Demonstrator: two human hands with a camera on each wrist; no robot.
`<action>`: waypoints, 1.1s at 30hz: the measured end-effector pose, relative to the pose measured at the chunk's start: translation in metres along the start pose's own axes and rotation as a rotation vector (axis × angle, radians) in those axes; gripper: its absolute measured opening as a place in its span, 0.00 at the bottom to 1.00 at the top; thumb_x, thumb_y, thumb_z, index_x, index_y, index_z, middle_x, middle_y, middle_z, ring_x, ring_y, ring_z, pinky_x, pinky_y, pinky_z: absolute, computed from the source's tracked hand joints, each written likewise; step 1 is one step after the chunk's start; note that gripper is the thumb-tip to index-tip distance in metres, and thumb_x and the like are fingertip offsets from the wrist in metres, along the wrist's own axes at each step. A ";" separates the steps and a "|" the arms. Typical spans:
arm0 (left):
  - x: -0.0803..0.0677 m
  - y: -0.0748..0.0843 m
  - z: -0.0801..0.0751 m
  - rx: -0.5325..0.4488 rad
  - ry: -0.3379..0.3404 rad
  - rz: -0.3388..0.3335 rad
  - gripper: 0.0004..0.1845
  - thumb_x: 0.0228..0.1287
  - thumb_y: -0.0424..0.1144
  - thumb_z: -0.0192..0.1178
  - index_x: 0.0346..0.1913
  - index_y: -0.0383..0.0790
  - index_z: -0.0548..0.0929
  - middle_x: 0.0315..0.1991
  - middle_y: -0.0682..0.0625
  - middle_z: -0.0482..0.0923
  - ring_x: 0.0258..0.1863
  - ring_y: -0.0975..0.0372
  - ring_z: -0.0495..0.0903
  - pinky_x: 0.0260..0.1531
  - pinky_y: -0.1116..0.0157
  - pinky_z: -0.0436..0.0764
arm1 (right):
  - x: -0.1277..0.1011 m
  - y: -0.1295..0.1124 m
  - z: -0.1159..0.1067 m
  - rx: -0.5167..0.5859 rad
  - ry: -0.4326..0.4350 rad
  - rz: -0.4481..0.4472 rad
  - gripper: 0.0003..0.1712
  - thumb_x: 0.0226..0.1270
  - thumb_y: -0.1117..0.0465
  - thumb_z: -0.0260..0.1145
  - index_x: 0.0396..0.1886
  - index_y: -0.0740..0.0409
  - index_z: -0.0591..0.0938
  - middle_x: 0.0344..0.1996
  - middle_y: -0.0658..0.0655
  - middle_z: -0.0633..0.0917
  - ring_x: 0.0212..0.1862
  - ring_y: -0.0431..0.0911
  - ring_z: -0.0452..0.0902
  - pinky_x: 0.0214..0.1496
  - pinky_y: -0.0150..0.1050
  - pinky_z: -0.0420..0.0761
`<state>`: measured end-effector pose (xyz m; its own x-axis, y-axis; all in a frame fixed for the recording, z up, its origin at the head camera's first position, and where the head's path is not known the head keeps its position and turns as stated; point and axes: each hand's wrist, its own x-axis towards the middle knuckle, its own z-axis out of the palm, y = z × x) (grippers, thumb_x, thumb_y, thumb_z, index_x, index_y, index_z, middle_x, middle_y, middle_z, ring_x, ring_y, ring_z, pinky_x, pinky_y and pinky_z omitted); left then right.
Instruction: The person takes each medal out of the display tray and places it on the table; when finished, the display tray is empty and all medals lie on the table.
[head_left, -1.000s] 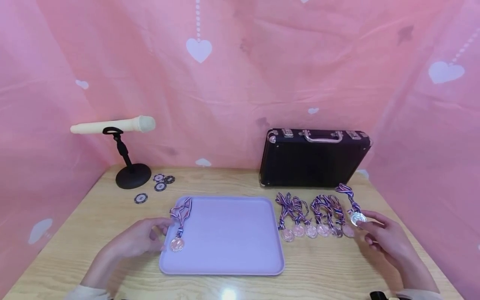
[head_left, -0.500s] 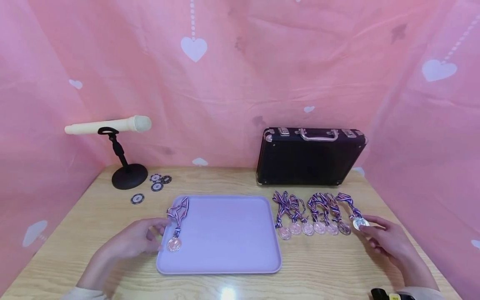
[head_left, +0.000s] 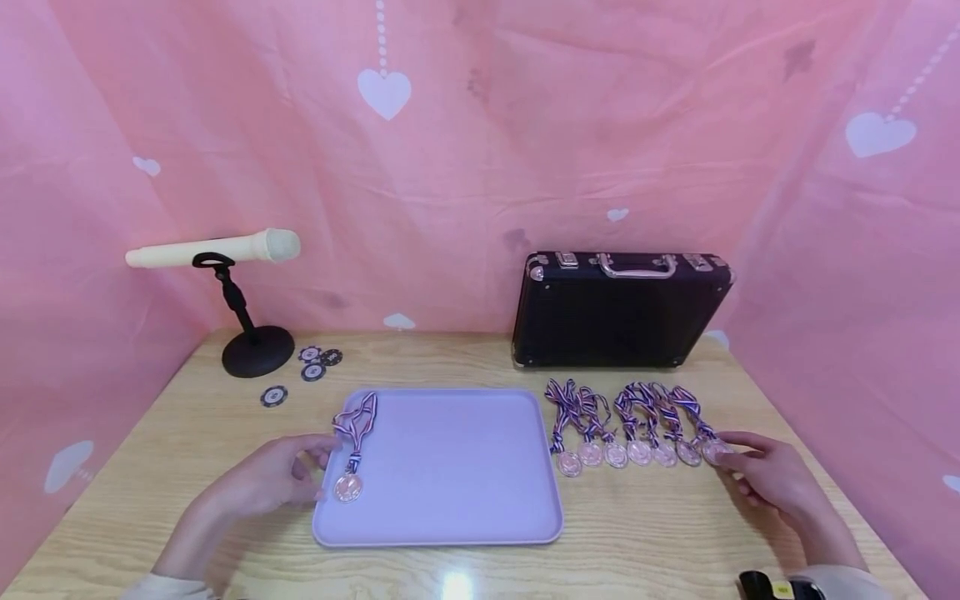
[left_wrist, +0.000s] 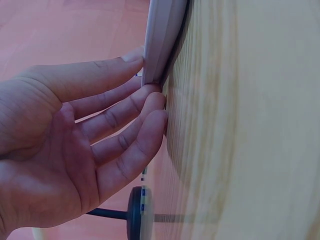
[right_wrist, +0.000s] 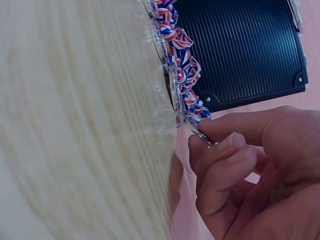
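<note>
At the far right of a row of several medals, my right hand (head_left: 772,475) pinches the rim of a silvery medal (head_left: 716,452) between thumb and index finger. In the right wrist view this medal (right_wrist: 197,131) tilts at the fingertips, low by the table, its red, white and blue ribbon knotted behind it. My left hand (head_left: 273,475) rests against the left edge of a lilac tray (head_left: 450,546), thumb and fingertips at its rim (left_wrist: 160,40), fingers loosely bent. Another medal (head_left: 348,487) lies on the tray's left side, ribbon stretched toward the back.
Behind the medal row stands a black case (head_left: 618,321) with a silver handle. A white microphone (head_left: 213,250) sits on a black stand (head_left: 258,350) at the back left, with several poker chips (head_left: 312,372) beside it. Pink cloth (head_left: 480,167) surrounds the table.
My right hand has brought the pinched medal leftward and down, to the end of the row, its ribbon drawn close to the others. My left hand stays at the tray's edge.
</note>
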<state>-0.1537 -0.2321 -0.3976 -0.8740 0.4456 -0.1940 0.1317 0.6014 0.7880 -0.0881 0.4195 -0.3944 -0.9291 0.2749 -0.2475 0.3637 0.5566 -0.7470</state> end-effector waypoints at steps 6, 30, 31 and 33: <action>0.001 0.000 0.000 0.000 0.003 -0.006 0.36 0.58 0.30 0.75 0.71 0.35 0.78 0.48 0.44 0.80 0.36 0.57 0.80 0.32 0.66 0.81 | 0.000 -0.001 0.003 -0.010 0.015 -0.016 0.32 0.77 0.63 0.62 0.72 0.78 0.67 0.21 0.49 0.81 0.21 0.40 0.74 0.23 0.37 0.79; 0.000 0.000 -0.001 -0.008 0.003 -0.023 0.35 0.58 0.29 0.75 0.71 0.36 0.79 0.48 0.44 0.80 0.37 0.57 0.81 0.32 0.65 0.82 | -0.001 -0.008 0.006 -0.171 0.059 -0.041 0.29 0.73 0.60 0.65 0.67 0.74 0.76 0.18 0.50 0.79 0.19 0.42 0.74 0.22 0.39 0.78; 0.000 0.000 -0.001 -0.004 0.002 -0.027 0.35 0.58 0.29 0.75 0.71 0.37 0.79 0.48 0.45 0.80 0.37 0.57 0.80 0.32 0.65 0.81 | -0.002 -0.008 0.004 -0.177 0.063 -0.043 0.30 0.74 0.59 0.65 0.68 0.74 0.75 0.20 0.50 0.80 0.20 0.42 0.75 0.22 0.39 0.78; 0.001 0.000 0.000 0.011 -0.004 -0.015 0.34 0.58 0.30 0.74 0.70 0.38 0.79 0.48 0.45 0.80 0.38 0.57 0.80 0.34 0.66 0.81 | -0.004 -0.008 0.000 -0.196 0.078 -0.048 0.32 0.75 0.57 0.65 0.69 0.75 0.73 0.22 0.50 0.82 0.20 0.41 0.75 0.23 0.38 0.79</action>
<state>-0.1547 -0.2317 -0.3978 -0.8742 0.4386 -0.2083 0.1232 0.6153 0.7786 -0.0874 0.4139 -0.3870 -0.9404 0.3000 -0.1600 0.3322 0.7106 -0.6203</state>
